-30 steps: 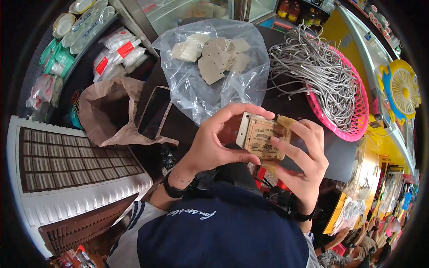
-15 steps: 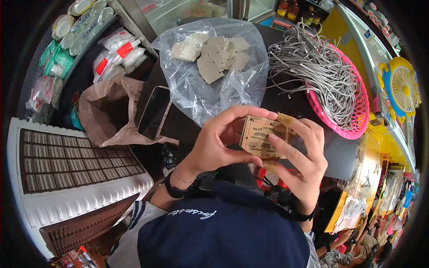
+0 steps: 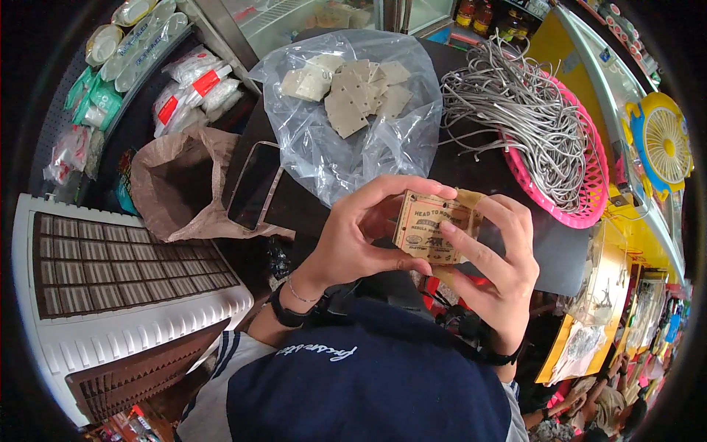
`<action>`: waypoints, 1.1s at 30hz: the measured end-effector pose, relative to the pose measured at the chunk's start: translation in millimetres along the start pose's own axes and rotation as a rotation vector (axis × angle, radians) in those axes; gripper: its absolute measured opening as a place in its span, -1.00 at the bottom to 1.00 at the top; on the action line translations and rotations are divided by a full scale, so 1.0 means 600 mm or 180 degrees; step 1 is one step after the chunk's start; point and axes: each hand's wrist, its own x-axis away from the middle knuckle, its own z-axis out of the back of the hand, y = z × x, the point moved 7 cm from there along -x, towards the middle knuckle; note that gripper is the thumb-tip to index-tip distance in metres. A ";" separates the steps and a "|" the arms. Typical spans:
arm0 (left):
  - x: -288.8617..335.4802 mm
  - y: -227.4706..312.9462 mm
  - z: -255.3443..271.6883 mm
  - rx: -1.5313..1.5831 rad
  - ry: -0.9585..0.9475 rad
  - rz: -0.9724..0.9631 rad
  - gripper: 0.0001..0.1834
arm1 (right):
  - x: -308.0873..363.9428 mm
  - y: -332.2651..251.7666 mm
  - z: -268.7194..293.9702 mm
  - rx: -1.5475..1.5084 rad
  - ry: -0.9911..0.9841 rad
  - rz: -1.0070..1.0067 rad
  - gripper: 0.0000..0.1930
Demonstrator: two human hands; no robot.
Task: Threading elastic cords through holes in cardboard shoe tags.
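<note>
Tan printed card stack is held up over the dark counter, pinched in both hands. Left hand fingers wrap its left edge, right hand fingers the right. Since a second ago it has hardly shifted, grip unchanged. Clear bag of blank cards lies behind.

Card stack edges hidden by fingers.
</note>
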 end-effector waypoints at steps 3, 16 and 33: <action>0.000 0.003 -0.004 0.0114 0.0051 0.0092 -0.19 | 0.000 0.003 -0.002 -0.0094 -0.0023 -0.0083 -0.44; -0.001 -0.012 -0.006 0.0612 0.0270 0.0284 -0.09 | 0.005 0.008 -0.009 -0.0111 0.0085 -0.0178 -0.42; -0.003 -0.009 -0.005 0.0425 0.0027 0.0179 0.03 | 0.004 0.008 -0.006 -0.0238 0.0072 -0.0240 -0.42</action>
